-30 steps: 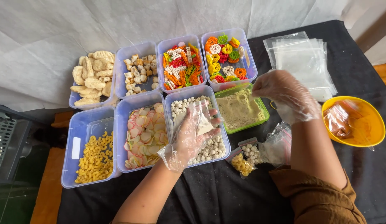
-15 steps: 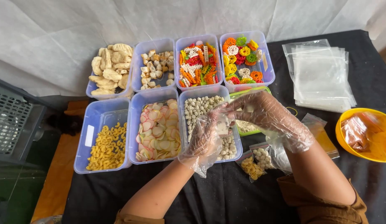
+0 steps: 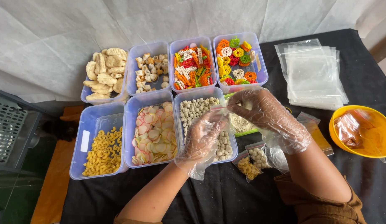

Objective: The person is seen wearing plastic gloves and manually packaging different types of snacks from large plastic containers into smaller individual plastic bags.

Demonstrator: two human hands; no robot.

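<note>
- Small clear bag (image 3: 220, 117) sits pinched between both gloved hands, above the tub of pale round balls (image 3: 192, 108).
- Left hand (image 3: 202, 137) cups it from below, fingers curled around the plastic.
- Right hand (image 3: 265, 114) grips its top edge with closed fingertips (image 3: 231, 106).
- Bag's contents are hard to make out behind the gloves.
- Green tray (image 3: 247, 132), just right of that tub, is mostly hidden.

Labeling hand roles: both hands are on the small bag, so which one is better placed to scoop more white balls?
Right, probably. The left hand cradles the bag from below; the right hand only pinches its top edge, above the white balls.
</note>
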